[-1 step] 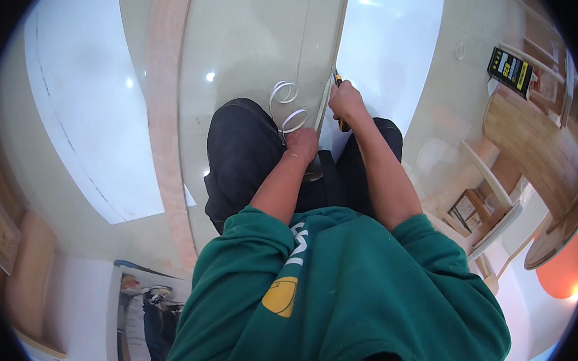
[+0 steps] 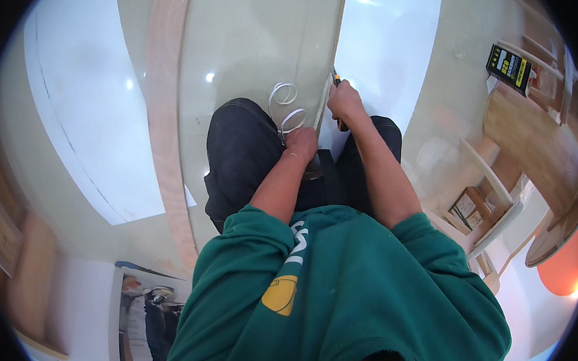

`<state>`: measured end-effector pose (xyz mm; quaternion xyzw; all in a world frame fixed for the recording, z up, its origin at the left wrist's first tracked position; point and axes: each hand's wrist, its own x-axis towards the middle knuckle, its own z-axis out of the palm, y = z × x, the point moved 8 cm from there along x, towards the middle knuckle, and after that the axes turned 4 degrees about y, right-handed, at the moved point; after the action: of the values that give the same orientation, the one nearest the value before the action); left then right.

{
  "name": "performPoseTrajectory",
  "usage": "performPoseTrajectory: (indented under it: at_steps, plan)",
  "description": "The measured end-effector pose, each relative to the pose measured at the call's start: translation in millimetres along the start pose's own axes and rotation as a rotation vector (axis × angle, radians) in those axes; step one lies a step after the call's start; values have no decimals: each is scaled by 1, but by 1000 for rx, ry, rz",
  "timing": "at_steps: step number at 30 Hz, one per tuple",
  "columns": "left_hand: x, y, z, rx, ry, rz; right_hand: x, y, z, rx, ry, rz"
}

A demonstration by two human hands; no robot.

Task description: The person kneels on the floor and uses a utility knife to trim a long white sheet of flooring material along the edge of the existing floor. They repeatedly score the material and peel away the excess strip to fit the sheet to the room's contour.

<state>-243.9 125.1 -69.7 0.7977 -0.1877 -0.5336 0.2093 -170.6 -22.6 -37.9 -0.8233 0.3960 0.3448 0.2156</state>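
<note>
My right hand (image 2: 346, 101) grips an orange and black utility knife (image 2: 342, 125). The knife's tip end points away from me, at the left edge of a long white sheet (image 2: 386, 42). A narrow pale edge strip (image 2: 322, 102) runs along that side, between my two hands. My left hand (image 2: 302, 142) is closed low between my knees, its fingers partly hidden. A thin white curled strip (image 2: 294, 120) loops up from it in two coils, beside my left knee.
On the left lie another white sheet (image 2: 93, 113) and a long pinkish-brown board (image 2: 165, 102). A round-edged wooden tabletop (image 2: 531, 139), pale wooden furniture parts (image 2: 483, 165) and a black and yellow box (image 2: 509, 68) stand on the right. Another person's legs (image 2: 158, 334) show at lower left.
</note>
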Motion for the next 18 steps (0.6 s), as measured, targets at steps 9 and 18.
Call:
performPoseTrajectory:
  at_steps: [9, 18]
  plan:
    - [-2, -2, 19, 74, -107, -28, -5, 10, 10, 30, 0, -56]
    - [-11, -3, 34, 130, -179, -28, -26, 8, 4, -66, 19, -68]
